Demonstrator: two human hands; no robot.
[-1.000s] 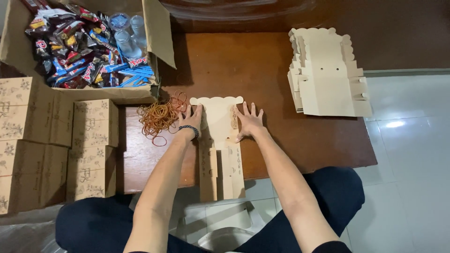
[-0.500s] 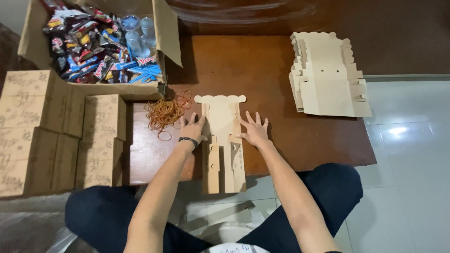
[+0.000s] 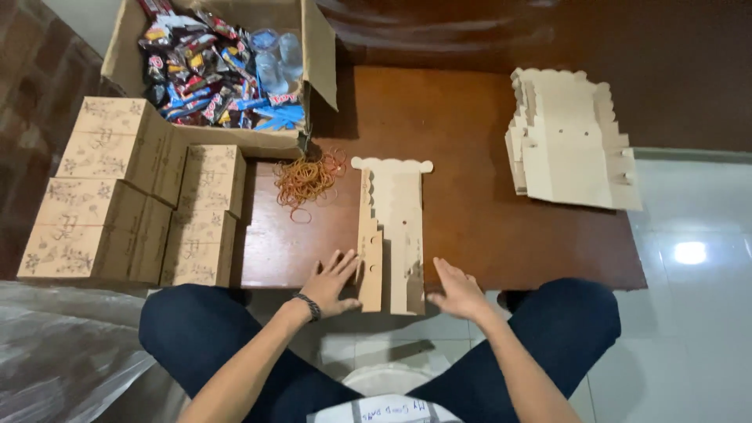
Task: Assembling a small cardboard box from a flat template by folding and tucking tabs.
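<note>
Cardboard box blank (image 3: 392,235), flat and half folded, is lying lengthwise down the middle of the brown wooden table (image 3: 470,157), its near end hanging just over the edge closest to the seated person. Going by size, the table is carrying everything: at its far left corner an open carton (image 3: 141,47) is sitting full of wrapped sweets and small water cups (image 3: 227,63), likely parked within arm's reach. To the left, a block of finished printed boxes (image 3: 133,204) is standing stacked against the table's side, seemingly kept off the working surface. At the far right, a stack of flat blanks (image 3: 568,141) is waiting, well apart from the one in hand. Just left of the blank's scalloped top end, a loose heap of orange rubber bands (image 3: 309,178) is lying near the carton.

The left hand (image 3: 333,283), with a dark band at the wrist, is resting at the blank's near left flap, fingers spread and open, tips touching the card, as if to steady that side. The right hand (image 3: 458,291) is hovering just beside the near right corner, fingers open and loosely curved, gripping nothing.
</note>
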